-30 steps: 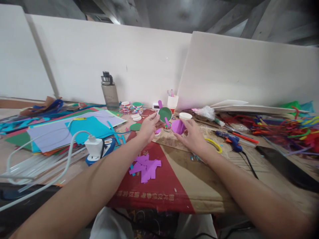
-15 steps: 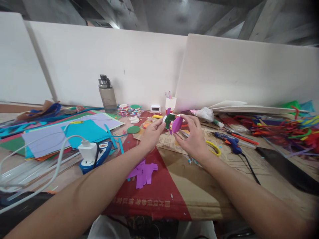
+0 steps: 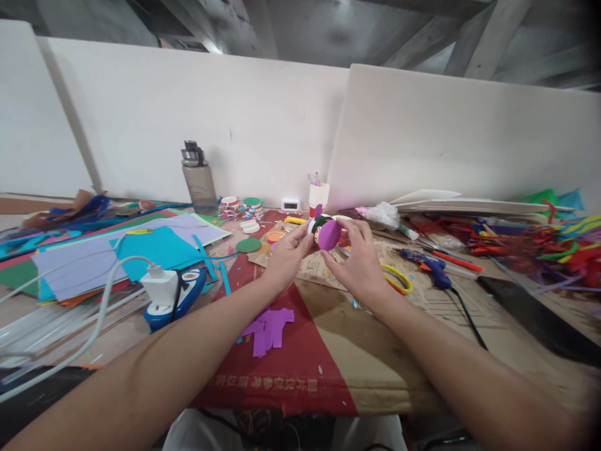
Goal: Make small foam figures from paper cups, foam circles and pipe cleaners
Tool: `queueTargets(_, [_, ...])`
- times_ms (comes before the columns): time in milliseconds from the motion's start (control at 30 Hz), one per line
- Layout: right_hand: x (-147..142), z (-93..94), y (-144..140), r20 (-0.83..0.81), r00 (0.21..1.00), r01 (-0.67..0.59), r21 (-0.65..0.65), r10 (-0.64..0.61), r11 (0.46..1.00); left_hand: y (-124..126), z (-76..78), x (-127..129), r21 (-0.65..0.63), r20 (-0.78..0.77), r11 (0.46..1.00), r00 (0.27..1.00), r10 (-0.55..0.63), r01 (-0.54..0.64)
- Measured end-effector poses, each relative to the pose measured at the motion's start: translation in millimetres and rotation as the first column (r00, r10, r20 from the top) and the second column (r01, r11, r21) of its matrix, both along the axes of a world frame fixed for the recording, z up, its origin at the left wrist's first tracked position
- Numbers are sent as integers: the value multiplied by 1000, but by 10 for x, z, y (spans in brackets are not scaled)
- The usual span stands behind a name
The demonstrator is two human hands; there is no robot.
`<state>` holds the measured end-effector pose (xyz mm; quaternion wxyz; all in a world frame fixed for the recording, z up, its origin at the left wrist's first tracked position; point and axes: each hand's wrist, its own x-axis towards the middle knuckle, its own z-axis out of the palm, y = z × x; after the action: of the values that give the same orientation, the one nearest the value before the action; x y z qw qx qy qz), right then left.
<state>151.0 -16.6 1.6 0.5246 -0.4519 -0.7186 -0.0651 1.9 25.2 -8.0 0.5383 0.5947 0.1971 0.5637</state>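
Both hands meet above the middle of the table. My left hand [image 3: 287, 255] is closed on a small paper craft piece [image 3: 317, 224] with white and dark green parts, and a purple tab sticks up from it. My right hand [image 3: 357, 260] pinches a round purple paper disc [image 3: 331, 235] by its edge, against the craft piece's near right side. Whether the disc is fixed to it I cannot tell. Several purple paper strips [image 3: 270, 329] lie on the red cardboard below. Yellow-handled scissors [image 3: 399, 279] lie partly behind my right hand.
A blue glue gun [image 3: 434, 269] with a black cable lies at right. Left are coloured paper sheets [image 3: 153, 250], a blue and white power strip [image 3: 190, 297] and cables. Behind stand a bottle [image 3: 200, 181], stacked paper discs [image 3: 252, 207], a small clock [image 3: 290, 205] and a cup with pens [image 3: 319, 195].
The purple disc has turned to face me more and now covers more of the craft piece. Both hands stay close together, and the whole view has shifted slightly.
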Motion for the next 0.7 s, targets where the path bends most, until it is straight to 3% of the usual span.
queueTargets(333, [-11, 13, -3, -18, 1000, 21, -2, -21, 1000, 7, -50, 11, -56, 96, 995, 992, -77, 83])
queueTargets(533, [-4, 25, 0, 1, 999, 47, 2, -47, 999, -40, -4, 21, -106, 136, 988, 986, -97, 111])
queueTargets(700, [37, 26, 26, 24, 998, 53, -84, -51, 995, -78, 64, 3, -180, 109, 978, 990, -90, 109])
